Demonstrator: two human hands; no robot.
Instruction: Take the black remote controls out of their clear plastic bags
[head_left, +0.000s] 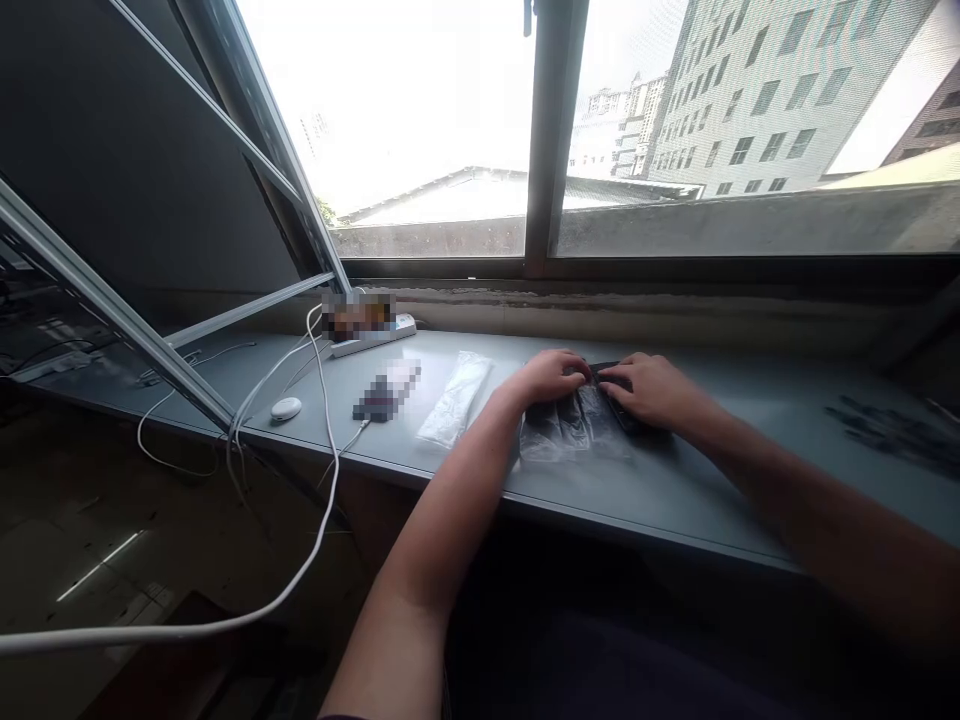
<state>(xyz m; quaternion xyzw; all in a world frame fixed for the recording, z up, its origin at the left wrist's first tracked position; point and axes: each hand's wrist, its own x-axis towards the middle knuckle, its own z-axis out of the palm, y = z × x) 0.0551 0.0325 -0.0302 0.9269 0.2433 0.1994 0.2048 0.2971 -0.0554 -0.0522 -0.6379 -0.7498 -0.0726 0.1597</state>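
Running beneath the window, a long, smooth grey-blue table bears everything noted here. On it, near the front edge, right of centre: a thin, clear plastic bag, wrinkled and glossy, darkened by black contents. Dark bands inside run from far edge to near; the bag's own long axis is hard to call. Left of it lies a creased, whitish, see-through plastic packet, lengthwise slanting away and slightly right.

Left hand sits at the bag's far edge, fingers curled, thumb close to the fingertips; cannot tell whether film is pinched. Right hand arches over a narrow, matt black slab beside the bag, fingers bent; firmness of hold cannot be told. Slab's long axis is diagonal: far end leftward, near end rightward. Smallest: a rounded white plastic case, well left.
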